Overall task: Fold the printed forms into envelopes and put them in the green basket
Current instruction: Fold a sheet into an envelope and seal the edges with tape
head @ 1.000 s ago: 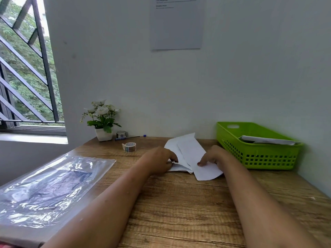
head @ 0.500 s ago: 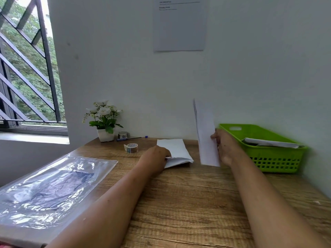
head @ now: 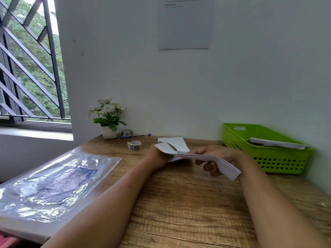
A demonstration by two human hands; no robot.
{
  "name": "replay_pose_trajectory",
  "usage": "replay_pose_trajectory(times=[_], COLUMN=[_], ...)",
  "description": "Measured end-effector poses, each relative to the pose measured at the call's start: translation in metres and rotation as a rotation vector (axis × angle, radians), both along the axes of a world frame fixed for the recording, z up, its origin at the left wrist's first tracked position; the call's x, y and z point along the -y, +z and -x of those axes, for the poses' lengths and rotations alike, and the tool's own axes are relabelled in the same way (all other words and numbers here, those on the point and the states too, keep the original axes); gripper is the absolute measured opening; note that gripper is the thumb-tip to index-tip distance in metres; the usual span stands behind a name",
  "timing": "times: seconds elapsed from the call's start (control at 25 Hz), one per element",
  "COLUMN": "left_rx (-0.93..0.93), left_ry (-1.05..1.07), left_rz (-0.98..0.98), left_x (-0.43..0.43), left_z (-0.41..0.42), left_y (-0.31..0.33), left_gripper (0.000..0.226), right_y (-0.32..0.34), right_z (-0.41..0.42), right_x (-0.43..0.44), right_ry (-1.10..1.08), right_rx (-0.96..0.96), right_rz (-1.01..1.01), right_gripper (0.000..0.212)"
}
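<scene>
My right hand [head: 212,152] grips a folded white form [head: 226,165], which lies nearly flat above the wooden desk. The form's far end points at a white envelope [head: 174,142]. My left hand [head: 156,156] holds that envelope at its near left edge, and a paper flap stands up just above the hand. My left fingers are hidden behind the hand and the paper. I cannot tell whether the form's tip is inside the envelope. The green basket [head: 268,155] stands at the right against the wall, with white paper [head: 275,143] lying in it.
A tape roll [head: 134,145] sits left of the envelope. A potted white flower [head: 108,119], a second roll [head: 126,132] and a pen [head: 136,136] line the back wall. A shiny plastic sleeve [head: 53,179] covers the desk's left side. A sheet [head: 185,22] hangs on the wall.
My right hand lifted the folded form off the desk, held it upright near the basket, then swung it down flat towards the envelope. My left hand stayed on the envelope.
</scene>
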State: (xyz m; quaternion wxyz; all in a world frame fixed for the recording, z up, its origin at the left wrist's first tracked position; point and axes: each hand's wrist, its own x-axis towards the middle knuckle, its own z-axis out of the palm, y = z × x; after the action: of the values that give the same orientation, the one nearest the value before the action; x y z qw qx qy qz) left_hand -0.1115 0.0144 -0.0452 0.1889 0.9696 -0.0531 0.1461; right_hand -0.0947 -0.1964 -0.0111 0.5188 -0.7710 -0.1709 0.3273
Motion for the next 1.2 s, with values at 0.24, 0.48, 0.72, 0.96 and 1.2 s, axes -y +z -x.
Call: replay_pose_trajectory(times=[0.24,0.48,0.72,0.96,1.2], left_rx=[0.003,-0.040,-0.052,-0.061,-0.072], left_ry=[-0.042,-0.093,-0.132,-0.136,-0.173], left_rz=[0.275,0.483,0.518,0.528,0.678], left_x=[-0.010,-0.006,-0.008,-0.006,-0.004], left_z=[-0.001,-0.001,-0.003,-0.003,0.003], left_y=[0.002,0.000,-0.002,-0.001,0.001], left_gripper=[0.031,0.027,0.041,0.045,0.058], right_y=[-0.001,-0.002,0.001,-0.006,-0.004], right_z=[-0.007,-0.006,-0.010,-0.014,-0.010], right_x=[0.017,0.020,0.028,0.027,0.028], right_ry=[-0.107,-0.294,-0.374,-0.369,-0.214], right_rx=[-0.200,-0.156,0.018,0.011,0.154], right_rz=[-0.086,-0.170,-0.182,-0.018,0.151], right_gripper=[0.021,0.030,0.025,0.018,0.012])
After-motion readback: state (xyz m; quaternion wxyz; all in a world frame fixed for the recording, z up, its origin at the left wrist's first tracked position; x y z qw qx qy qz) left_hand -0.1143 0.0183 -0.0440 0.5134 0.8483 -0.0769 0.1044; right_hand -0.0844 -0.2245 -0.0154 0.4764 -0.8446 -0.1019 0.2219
